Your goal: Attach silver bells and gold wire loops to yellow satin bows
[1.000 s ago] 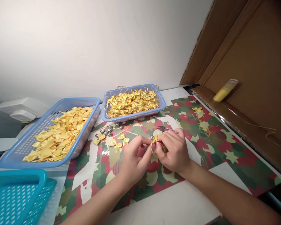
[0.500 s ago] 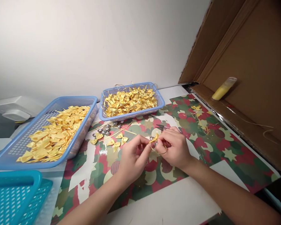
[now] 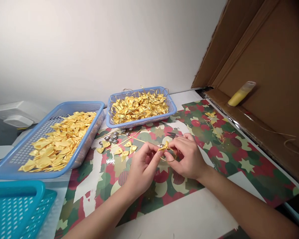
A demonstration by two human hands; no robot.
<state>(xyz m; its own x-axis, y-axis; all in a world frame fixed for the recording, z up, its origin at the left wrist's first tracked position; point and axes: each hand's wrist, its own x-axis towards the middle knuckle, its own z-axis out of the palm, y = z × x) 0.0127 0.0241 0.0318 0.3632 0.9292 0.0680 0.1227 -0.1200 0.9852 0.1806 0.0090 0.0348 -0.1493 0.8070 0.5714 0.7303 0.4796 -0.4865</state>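
Between my two hands is a small yellow ribbon bow with a silver bell at it and a loop of gold cord hanging below. My left hand pinches the knot side between thumb and forefinger. From the other side, my right hand is closed at the bow and cord, forefinger at the bow and thumb by the loop. The dark tips of scissors show just beyond my right hand; their rest is hidden, and I cannot tell whether that hand touches them.
Loose bows, silver bells and gold cord pieces lie on the patterned paper. Behind are a blue basket of plain bows and another of corded bows. A teal basket stands front left, cardboard right.
The cord has gone from loose strands at my right fingers to a rounder loop under the bow. My right thumb has shifted and opened away from the forefinger. My left hand keeps its pinch.
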